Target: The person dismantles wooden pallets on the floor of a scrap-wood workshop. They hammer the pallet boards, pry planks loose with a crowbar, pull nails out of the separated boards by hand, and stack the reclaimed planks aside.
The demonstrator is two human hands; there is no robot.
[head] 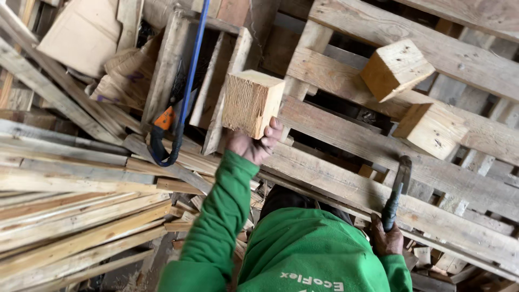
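My left hand (254, 143) is raised and grips a square-cut wooden block (253, 103) from below, its rough sawn face turned toward me. The green sleeve (216, 216) of that arm runs up to it. My right hand (387, 238) is low at the right, closed around the dark handle of a metal tool (397, 189), a hammer or pry bar. The tool's head rests against a pallet board (432, 216). The pallet (346, 130) lies across the right, with two pale blocks (397, 67) (432, 130) still fixed to its boards.
A blue-framed bow saw (178, 113) with an orange guard hangs among upright boards at the centre left. Loose planks (70, 216) are stacked at the left. Cardboard (81, 35) leans at the top left. Wood scraps (432, 259) litter the ground near the pallet.
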